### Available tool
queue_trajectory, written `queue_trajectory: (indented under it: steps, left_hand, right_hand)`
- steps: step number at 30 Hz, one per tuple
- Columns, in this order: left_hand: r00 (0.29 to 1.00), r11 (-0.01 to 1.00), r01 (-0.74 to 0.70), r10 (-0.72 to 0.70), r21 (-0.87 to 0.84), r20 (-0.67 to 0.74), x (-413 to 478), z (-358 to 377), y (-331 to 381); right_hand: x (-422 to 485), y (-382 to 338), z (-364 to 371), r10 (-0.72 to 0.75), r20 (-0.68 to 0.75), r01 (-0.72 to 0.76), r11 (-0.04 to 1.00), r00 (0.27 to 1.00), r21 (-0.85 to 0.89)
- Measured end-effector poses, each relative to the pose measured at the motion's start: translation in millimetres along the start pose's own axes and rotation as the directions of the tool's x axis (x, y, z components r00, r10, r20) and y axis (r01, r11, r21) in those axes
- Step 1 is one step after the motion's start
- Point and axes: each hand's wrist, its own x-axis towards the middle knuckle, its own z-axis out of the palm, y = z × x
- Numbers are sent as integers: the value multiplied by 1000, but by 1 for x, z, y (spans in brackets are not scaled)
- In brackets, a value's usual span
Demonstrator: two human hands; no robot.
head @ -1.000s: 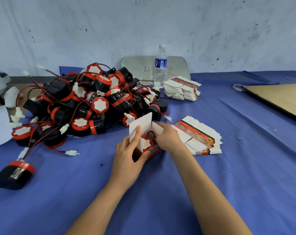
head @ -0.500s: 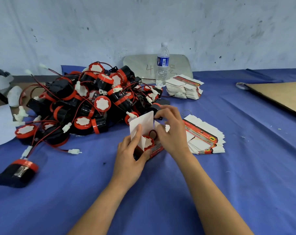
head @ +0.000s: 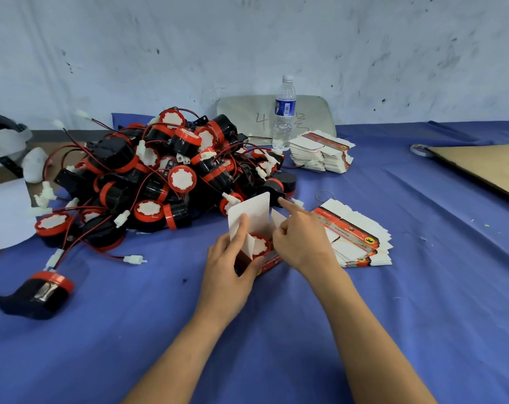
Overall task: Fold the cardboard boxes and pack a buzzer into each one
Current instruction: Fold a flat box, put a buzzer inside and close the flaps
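Note:
A small red cardboard box (head: 270, 261) stands open on the blue cloth at centre, its white lid flap (head: 254, 209) upright. A red-and-white buzzer (head: 259, 245) sits inside it. My left hand (head: 228, 269) grips the box from the left, with one finger lying up against the lid flap. My right hand (head: 304, 242) is at the box's right edge, its fingers curled at the small white side flap (head: 277, 218) and its index finger stretched out toward the pile. Whether the buzzer's wire is inside the box is hidden.
A large pile of black-and-red buzzers (head: 159, 176) with red wires lies behind the box. Flat box blanks (head: 356, 237) sit right of my hands, with another stack (head: 320, 153) by a water bottle (head: 284, 112). One loose buzzer (head: 43, 290) lies at left, and a brown cardboard sheet (head: 480, 164) at far right.
My right hand came down from above the box opening to its right edge and stretched out its index finger. The red wire loop seen over the buzzer no longer shows. My left hand kept its hold.

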Motion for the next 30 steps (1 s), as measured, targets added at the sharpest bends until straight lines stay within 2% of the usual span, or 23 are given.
queue_trajectory:
  steps: [3,7,10,13,15,17,18,19,22,25,28,30]
  left_hand:
    - [1000,1000,12,-12,11,-12,0,0,0]
    - [1000,999,29,-29,27,-1,-1,-1,1]
    - [999,996,35,-37,82,21,-1,-1,2]
    - [998,993,38,-43,108,43,-1,-1,3]
    - [997,993,42,-49,109,66,-1,-2,4]
    - [995,993,48,-57,107,80,0,-3,4]
    - [995,994,48,-56,97,85,0,-3,5]
    - [995,996,39,-47,84,86,0,-4,5]
    - [998,998,-10,7,57,58,1,-6,5]
    - [999,999,1,-3,37,47,1,-7,5]
    - [1000,1000,3,-3,29,-9,2,-7,4]
    - [998,999,-29,31,39,-49,3,-7,5]
  right_hand:
    - [-2,-1,0,112,163,-101,992,980,-75]
    - [-1,4,-5,135,221,-146,989,966,36]
    - [0,11,-10,6,269,-25,997,963,69]
    - [1,21,-14,-119,247,63,972,962,226]
    - [1,26,-18,-125,195,24,893,973,450]
    - [2,32,-21,-135,157,-25,676,978,737]
    - [3,34,-21,-133,159,-53,582,978,811]
    - [4,36,-20,-122,171,-79,540,978,838]
    - [6,33,-13,-66,192,-119,582,979,805]
    - [5,32,-2,-24,199,-150,569,980,808]
    - [5,31,6,1,238,-183,645,971,742]
    - [5,29,9,8,246,-193,643,969,741]
